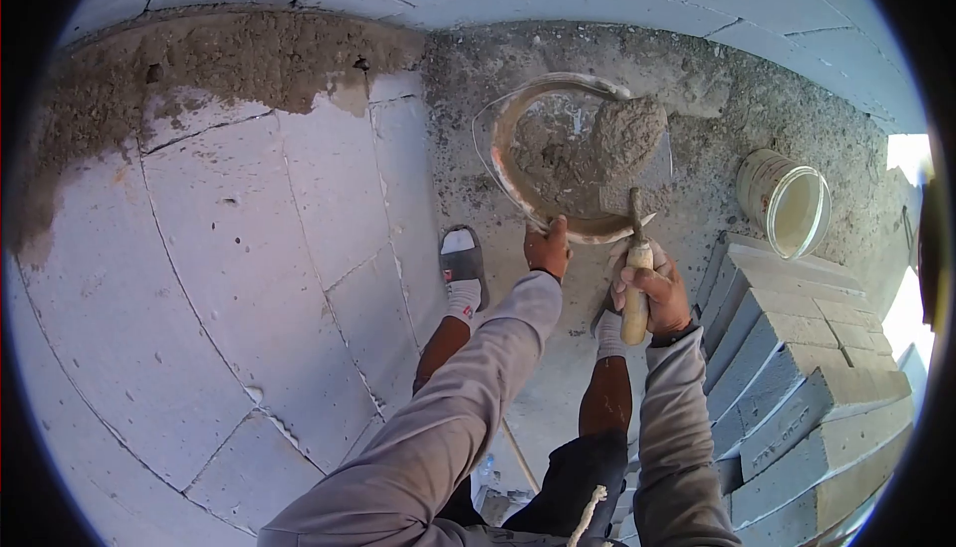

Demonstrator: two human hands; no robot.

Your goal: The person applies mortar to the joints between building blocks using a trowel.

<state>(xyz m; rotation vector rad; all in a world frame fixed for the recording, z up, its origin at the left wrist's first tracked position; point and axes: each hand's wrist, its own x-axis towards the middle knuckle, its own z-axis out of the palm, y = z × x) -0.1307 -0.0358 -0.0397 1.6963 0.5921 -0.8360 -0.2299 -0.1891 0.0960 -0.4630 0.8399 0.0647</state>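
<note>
My left hand (547, 247) is closed on the near rim of a round mortar tub (513, 171), which sits on the rough floor. Wet grey mortar (553, 161) coats the inside of the tub. My right hand (654, 289) is wrapped around the wooden handle of a trowel (635, 320). The trowel's blade reaches over the right side of the tub, and a thick lump of mortar (630, 136) covers much of it.
A white bucket (754, 189) lies tilted at the right. Stacked light blocks (797, 388) stand near my right arm. On the left rises a block wall (259, 278) with a brown mortar band along its far edge. My feet, in slippers (478, 266), flank the near floor.
</note>
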